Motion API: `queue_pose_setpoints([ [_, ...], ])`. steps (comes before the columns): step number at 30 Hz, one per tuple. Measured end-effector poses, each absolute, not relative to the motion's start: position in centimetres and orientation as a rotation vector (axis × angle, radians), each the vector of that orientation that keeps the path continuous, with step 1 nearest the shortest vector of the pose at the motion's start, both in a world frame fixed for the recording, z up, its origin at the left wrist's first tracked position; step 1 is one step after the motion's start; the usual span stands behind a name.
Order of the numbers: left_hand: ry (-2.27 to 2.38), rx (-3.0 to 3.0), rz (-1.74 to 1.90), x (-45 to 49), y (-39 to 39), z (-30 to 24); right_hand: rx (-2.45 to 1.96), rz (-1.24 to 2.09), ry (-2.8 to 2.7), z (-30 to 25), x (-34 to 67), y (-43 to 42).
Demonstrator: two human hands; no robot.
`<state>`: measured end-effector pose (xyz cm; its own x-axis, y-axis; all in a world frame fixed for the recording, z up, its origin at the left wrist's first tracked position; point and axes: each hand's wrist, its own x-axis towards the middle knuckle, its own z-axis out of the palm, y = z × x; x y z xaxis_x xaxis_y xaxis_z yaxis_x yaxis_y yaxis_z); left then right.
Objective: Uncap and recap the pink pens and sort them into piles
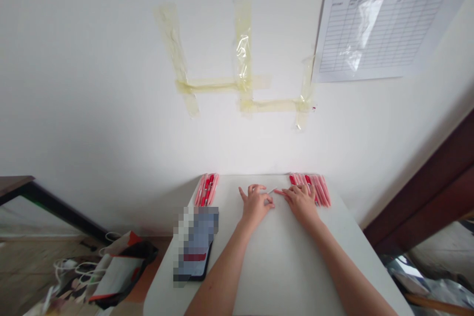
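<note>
Over the middle of the white table, my left hand (255, 205) has its fingers curled around the near end of a thin white stick (272, 190), possibly a pen part. My right hand (302, 203) pinches a slim pink pen piece (280, 192) whose tip points toward that stick. The two pieces almost meet between my hands. Just behind my right hand lies a row of pink and red pens (323, 190), partly covered by the fingers. Another smaller group of pink and red pens (206, 190) lies at the table's far left corner.
A smartphone (202, 247), partly pixelated, lies along the left edge of the white table (281, 276). The wall behind carries yellowed tape (243, 49) and a printed sheet (377, 29). Bags and cables (114, 271) are on the floor at left; dark wooden furniture (422, 197) stands at right.
</note>
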<state>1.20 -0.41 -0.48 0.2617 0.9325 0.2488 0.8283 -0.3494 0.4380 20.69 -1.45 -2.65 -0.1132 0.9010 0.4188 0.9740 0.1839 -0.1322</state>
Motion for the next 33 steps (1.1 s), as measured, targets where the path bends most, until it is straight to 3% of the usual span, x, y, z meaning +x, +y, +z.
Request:
queue_pose_setpoints([
  [14,1.635,2.306,0.659,1.5,-0.7,-0.4,-1.743,-0.282,-1.956,-2.0,22.3,-1.1],
  [33,1.676,2.284,0.709,0.6,0.0,-0.5,-1.616,-0.068,-2.192,-1.6,22.2,-2.0],
])
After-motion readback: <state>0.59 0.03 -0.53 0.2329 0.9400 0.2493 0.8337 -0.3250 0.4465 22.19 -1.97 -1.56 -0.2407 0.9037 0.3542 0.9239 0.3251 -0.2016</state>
